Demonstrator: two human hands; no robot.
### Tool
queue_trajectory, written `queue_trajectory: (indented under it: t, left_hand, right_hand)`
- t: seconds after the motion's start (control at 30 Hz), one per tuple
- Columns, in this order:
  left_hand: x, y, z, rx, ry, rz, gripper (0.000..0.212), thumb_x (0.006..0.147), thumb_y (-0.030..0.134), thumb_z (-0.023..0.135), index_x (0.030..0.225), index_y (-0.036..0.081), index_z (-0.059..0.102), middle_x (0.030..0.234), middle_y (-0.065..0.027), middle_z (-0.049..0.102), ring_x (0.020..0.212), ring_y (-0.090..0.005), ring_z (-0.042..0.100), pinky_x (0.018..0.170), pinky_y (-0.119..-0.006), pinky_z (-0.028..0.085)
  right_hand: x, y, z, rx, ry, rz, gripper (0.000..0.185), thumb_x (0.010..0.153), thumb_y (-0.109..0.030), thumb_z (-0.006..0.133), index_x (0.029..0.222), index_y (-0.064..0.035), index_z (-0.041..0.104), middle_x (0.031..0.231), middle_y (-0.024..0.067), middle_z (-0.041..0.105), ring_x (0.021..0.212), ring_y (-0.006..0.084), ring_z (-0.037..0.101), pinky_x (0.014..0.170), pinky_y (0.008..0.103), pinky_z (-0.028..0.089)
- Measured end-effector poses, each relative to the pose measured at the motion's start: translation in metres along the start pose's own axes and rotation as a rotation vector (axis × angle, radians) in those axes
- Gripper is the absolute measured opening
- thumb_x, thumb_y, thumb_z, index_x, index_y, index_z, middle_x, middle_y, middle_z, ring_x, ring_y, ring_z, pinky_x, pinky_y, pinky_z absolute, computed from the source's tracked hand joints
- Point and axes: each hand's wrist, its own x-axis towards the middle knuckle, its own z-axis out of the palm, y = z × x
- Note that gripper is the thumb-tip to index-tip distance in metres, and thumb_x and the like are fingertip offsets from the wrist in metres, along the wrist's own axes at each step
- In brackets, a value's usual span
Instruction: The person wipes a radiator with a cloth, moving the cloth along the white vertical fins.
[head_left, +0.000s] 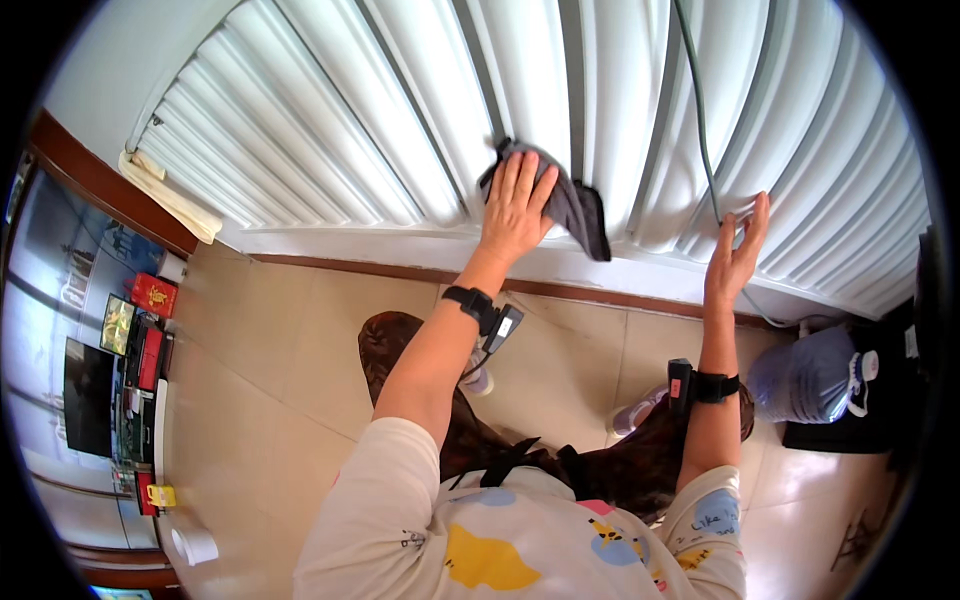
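A white ribbed radiator (525, 82) spans the wall before me. My left hand (515, 202) lies spread over a dark grey cloth (574, 206), pressing it against the radiator's lower part; one end of the cloth hangs down to the right. Further right, my right hand (739, 251) is raised with fingers apart at the radiator's lower ribs, its fingertips beside a thin green-grey cable (701, 120) that runs down the front. Whether the fingers touch the cable cannot be told.
A cream cloth (169, 195) hangs at the radiator's left end. On the right stands a large bluish plastic water bottle (806, 375) near a black object. A white bin (195, 546) stands on the tiled floor at lower left, near a cabinet with a dark television screen (90, 397).
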Motion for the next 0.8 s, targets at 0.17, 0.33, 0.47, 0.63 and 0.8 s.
queue_trajectory:
  t: [0.17,0.33,0.47,0.63,0.8]
  left_hand:
    - [-0.062,-0.008,-0.017,0.148,-0.305,-0.056,0.071,0.076,0.01,0.06,0.143,0.007,0.037,0.152,-0.0203,0.025,0.138,-0.0373,0.028,0.113,-0.054,0.021]
    - [-0.018,-0.019,-0.042,0.153,-0.039,-0.281,0.078,0.078,0.007,0.058,0.148,0.001,0.023,0.155,-0.024,0.016,0.143,-0.0396,0.018,0.116,-0.052,0.015]
    - [0.093,-0.058,-0.085,0.162,0.197,-0.124,0.081,0.076,0.001,0.056,0.148,0.0,0.02,0.154,-0.0263,0.013,0.141,-0.046,0.015,0.115,-0.052,0.016]
    - [0.191,-0.084,-0.118,0.266,0.336,0.136,0.059,0.091,0.008,0.052,0.146,0.002,0.031,0.153,-0.0213,0.023,0.141,-0.0409,0.021,0.114,-0.048,0.019]
    - [0.161,-0.069,-0.091,0.217,0.406,0.013,0.055,0.095,0.011,0.048,0.146,0.0,0.03,0.154,-0.0228,0.019,0.141,-0.0424,0.019,0.114,-0.048,0.019]
  right_hand:
    - [-0.001,-0.001,0.005,-0.038,0.004,-0.038,0.05,0.095,-0.013,0.053,0.142,-0.0061,0.038,0.145,0.0181,0.039,0.137,0.0327,0.034,0.109,0.0396,0.032]
    - [0.003,0.002,0.003,-0.098,0.045,-0.063,0.051,0.093,-0.009,0.053,0.142,-0.0046,0.038,0.145,0.0194,0.039,0.137,0.0347,0.033,0.109,0.0404,0.031]
    - [0.0,0.006,0.008,-0.093,0.061,-0.103,0.052,0.092,-0.011,0.055,0.141,-0.0029,0.038,0.143,0.0213,0.04,0.137,0.0363,0.034,0.109,0.0414,0.03]
    - [-0.004,0.004,0.013,-0.074,0.073,-0.104,0.053,0.092,-0.014,0.056,0.14,-0.0019,0.039,0.143,0.0236,0.039,0.135,0.0377,0.035,0.109,0.0413,0.03]
    - [-0.004,0.004,0.014,-0.035,0.069,-0.077,0.053,0.092,-0.015,0.056,0.14,-0.0013,0.038,0.144,0.0225,0.038,0.135,0.0362,0.035,0.109,0.0403,0.03]
